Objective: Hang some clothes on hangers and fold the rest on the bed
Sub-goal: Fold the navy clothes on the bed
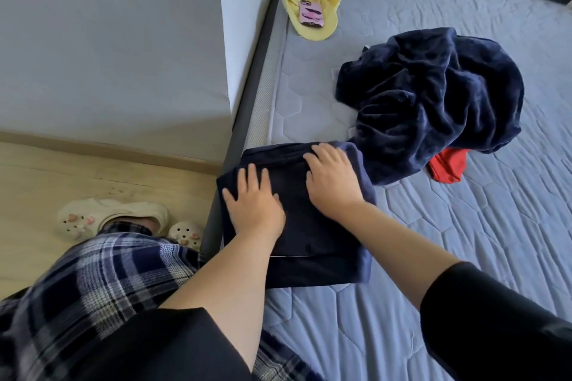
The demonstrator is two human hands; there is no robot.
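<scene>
A folded dark navy garment (312, 244) lies at the near left corner of the grey quilted bed (464, 257). My left hand (253, 201) presses flat on its left half with spread fingers. My right hand (332, 178) rests on its upper right part, fingers lying over the far edge. Behind it sits a crumpled heap of dark blue plush clothing (433, 96), with a red garment (447, 165) sticking out from under its right side.
A yellow cloth (325, 25) with a pink phone (311, 13) on it lies at the far left of the bed. A white wall corner (223, 40) stands left of the bed. My feet in white clogs (111, 219) stand on the wooden floor.
</scene>
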